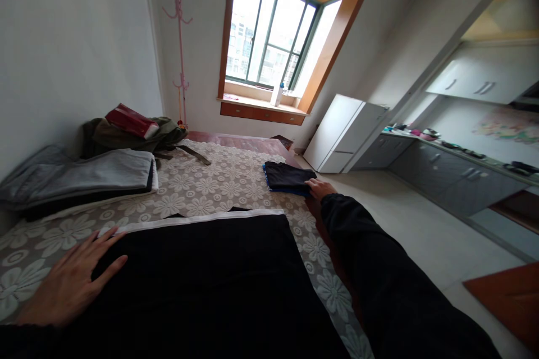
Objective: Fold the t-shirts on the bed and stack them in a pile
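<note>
1. Down in front, the black cloth (210, 280) lies spread over the flowered cover (225, 188), a white band running along its far edge and two small dark points poking out beyond that band.
2. Left hand (86, 275) now: palm down, fingers fanned, thumb out, resting over the cloth's far left corner, released, with no grip on anything.
3. Across to the right hand (322, 188), arm at full reach, fingers at the right end of a dark folded pile (290, 175); whether they pinch it or merely touch it, I cannot tell.
4. That pile sits near the cover's right side, beyond the black cloth and apart from it, with blue showing beneath its dark top.
5. Over on the left, gray trousers (96, 171) lie folded on top of black and white cloth, and just behind them comes a green bag (95, 137) with a red packet (130, 121) resting on it.
6. Farther back, there's a pink coat rack (181, 39) by the wall, a white bottle (277, 94) on the window sill, and a white fridge (337, 132) beside the gray cabinets (438, 174).
</note>
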{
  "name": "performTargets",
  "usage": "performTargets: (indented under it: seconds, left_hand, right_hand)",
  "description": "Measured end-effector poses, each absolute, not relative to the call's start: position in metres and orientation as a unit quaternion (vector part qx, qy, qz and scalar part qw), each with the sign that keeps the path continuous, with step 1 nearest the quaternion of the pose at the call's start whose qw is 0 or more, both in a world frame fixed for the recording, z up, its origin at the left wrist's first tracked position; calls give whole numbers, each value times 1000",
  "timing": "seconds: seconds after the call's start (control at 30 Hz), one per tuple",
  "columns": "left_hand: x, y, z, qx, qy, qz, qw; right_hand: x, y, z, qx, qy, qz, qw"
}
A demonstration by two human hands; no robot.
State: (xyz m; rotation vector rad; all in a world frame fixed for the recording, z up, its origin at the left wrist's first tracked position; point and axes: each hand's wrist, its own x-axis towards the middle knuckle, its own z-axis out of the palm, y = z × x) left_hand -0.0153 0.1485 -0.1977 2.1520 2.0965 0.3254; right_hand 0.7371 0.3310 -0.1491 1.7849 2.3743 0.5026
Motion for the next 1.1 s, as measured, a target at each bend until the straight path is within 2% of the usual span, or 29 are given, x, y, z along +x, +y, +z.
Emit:
performTargets:
  seconds: [0.5,0.9,1.1]
  left_hand:
    - [-14,148,-196,713,687,128,55]
    - [-8,149,-191,701,698,128,69]
    - [-6,148,-188,704,696,128,65]
  right_hand:
    - [751,310,-158,548,818,167,51]
    - [749,353,-144,571,788,211,95]
    - [751,344,-157,601,770,175,123]
